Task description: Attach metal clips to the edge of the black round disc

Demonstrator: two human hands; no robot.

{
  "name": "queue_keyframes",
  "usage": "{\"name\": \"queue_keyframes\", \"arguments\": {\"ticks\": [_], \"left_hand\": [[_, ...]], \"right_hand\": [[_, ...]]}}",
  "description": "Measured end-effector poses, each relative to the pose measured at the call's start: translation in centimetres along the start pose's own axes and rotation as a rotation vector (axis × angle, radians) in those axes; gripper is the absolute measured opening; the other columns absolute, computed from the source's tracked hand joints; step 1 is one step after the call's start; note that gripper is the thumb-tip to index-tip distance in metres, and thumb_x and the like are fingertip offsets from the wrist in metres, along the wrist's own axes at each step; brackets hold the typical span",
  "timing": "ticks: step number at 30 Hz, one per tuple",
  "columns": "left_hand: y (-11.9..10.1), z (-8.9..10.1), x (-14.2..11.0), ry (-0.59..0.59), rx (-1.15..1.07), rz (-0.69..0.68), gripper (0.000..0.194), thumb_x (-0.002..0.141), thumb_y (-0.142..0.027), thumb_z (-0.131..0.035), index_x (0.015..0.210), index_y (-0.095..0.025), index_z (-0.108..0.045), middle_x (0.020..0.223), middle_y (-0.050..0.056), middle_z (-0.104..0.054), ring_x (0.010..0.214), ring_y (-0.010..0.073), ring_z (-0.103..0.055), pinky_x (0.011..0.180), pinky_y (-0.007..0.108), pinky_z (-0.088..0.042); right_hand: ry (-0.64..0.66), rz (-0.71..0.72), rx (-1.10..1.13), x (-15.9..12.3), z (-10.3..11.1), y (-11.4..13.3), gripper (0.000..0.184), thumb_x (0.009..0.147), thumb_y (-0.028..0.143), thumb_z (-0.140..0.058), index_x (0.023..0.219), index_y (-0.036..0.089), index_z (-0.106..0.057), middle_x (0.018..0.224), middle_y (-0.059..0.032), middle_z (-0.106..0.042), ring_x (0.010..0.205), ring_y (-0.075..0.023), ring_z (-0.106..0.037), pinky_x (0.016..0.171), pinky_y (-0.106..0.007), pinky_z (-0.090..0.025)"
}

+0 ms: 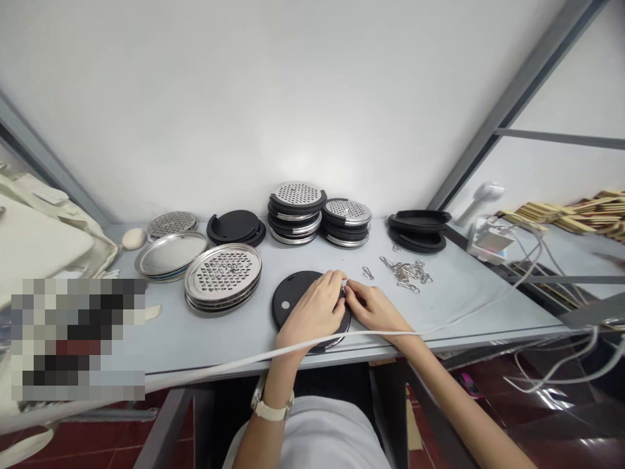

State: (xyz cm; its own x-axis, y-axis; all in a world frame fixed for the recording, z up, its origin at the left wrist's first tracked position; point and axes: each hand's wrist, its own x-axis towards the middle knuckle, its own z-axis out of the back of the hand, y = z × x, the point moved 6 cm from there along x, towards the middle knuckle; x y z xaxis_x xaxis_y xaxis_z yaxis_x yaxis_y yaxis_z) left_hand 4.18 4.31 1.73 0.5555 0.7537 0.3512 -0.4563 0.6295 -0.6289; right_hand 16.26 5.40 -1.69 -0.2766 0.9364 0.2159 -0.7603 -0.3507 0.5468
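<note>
A round black disc [289, 298] lies flat on the grey table near its front edge. My left hand [315, 311] rests on top of the disc with its fingers curled at the disc's right rim. My right hand [374, 305] meets it there, fingers pinched on something small that I cannot make out. A loose pile of small metal clips [407, 271] lies just behind my right hand, and a single clip [367, 273] sits closer to it. I wear a white watch [271, 408] on the left wrist.
At the back stand stacks of perforated steel discs in black rims [297, 210] [347, 220], black rings [236, 227] and black lids [418, 229]. Perforated steel plates [223, 277] and plain steel plates [170, 254] lie left. A white cable [195, 374] runs along the table's front edge.
</note>
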Motion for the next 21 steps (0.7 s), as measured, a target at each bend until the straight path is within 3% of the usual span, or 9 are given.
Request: {"name": "queue_keyframes", "arguments": {"ticks": [5,21], "left_hand": [[-0.19,0.09,0.07,0.003,0.010,-0.028,0.025,0.086,-0.007,-0.040,0.108,-0.020,-0.044,0.105,0.006,-0.054,0.102,0.0198,-0.052,0.090,0.036,-0.044],[-0.17,-0.05,0.27,0.029,0.035,-0.052,0.028,0.085,-0.004,-0.039,0.107,-0.020,-0.044,0.102,0.005,-0.056,0.100,0.0202,-0.052,0.088,0.035,-0.043]], "right_hand": [[0.004,0.012,0.034,-0.03,-0.03,0.14,0.026,0.092,0.029,-0.034,0.080,0.018,-0.054,0.070,-0.0037,-0.063,0.059,-0.0159,-0.056,0.058,-0.024,-0.037],[-0.016,0.003,0.060,-0.07,0.02,0.07,0.027,0.091,0.029,-0.036,0.070,0.018,-0.050,0.059,0.0006,-0.056,0.053,-0.0129,-0.050,0.054,-0.023,-0.035]]}}
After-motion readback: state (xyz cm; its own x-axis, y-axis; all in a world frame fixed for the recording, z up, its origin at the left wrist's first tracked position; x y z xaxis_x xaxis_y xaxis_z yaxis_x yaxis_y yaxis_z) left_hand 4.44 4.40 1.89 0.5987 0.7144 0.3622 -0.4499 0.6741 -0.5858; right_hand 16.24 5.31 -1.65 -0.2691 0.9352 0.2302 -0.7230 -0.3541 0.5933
